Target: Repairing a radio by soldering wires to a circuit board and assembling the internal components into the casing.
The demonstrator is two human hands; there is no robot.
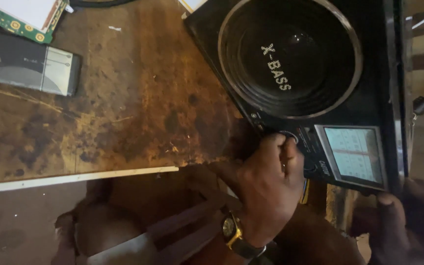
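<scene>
Head view shows a black portable radio (320, 88) lying on its back at the far right of the worn, stained wooden tabletop (123, 113), its near end jutting past the tabletop's near edge. The left hand (266, 191), a gold wristwatch (231, 228) on its wrist, has its fingers (283, 147) curled and pinching a small round knob (289, 135) beside the tuning dial window (354, 154). The right hand (408, 216) grips the radio's near right corner, thumb pressed on the casing; its other fingers are hidden. The likely risk: with the radio overhanging, a hard twist on the knob could tip it off the edge if the right hand loosens. The radio looks glossy and dark, with a big round speaker cone ringed in metal and a pale framed dial panel. A grey battery (30, 66) and a green circuit board (15, 22) lie far left.
</scene>
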